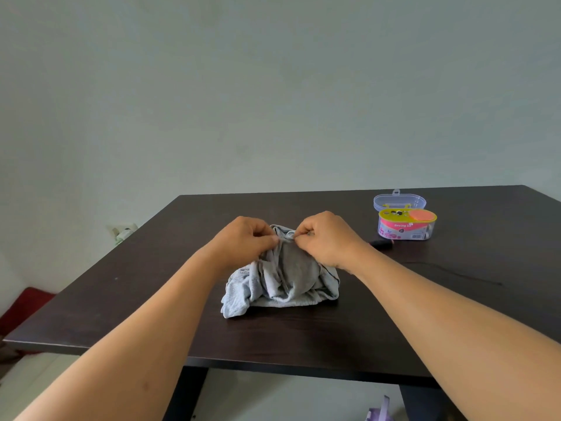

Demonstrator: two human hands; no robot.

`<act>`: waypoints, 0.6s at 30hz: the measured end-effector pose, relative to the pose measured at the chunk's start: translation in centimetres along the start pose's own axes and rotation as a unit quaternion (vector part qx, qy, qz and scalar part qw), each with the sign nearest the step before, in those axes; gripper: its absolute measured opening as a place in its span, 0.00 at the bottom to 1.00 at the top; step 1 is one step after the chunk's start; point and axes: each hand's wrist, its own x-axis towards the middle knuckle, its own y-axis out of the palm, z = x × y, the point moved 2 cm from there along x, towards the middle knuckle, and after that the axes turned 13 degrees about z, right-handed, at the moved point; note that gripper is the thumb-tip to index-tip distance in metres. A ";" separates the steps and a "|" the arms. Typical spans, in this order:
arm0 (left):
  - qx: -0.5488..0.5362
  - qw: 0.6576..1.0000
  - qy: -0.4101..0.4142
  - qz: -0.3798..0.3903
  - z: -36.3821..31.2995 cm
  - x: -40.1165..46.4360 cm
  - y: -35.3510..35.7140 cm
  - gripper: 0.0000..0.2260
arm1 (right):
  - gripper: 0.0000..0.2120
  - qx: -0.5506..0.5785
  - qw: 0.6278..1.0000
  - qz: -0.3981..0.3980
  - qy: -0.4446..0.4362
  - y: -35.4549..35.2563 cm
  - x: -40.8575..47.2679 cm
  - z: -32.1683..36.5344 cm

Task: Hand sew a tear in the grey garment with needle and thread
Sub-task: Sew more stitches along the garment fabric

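Fingers (pixel 274 238) pinch garment (pixel 282 278) (both hands).

Obstacles: grey garment (pixel 282 276) bunched mid-table between my hands | right: open sewing kit box (pixel 405 221), dark spool (pixel 382 244) and loose thread (pixel 455 273) lay in my way | free: bare table (pixel 136 284) to my left and along the near edge

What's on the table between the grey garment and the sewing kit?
A dark thread spool, seen in the head view, lies between garment and kit.
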 end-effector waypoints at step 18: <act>-0.282 0.958 0.048 0.000 -1.7 -0.2 -0.6 0.05 | 0.04 0.235 0.971 0.043 -0.023 -0.8 0.1 1.0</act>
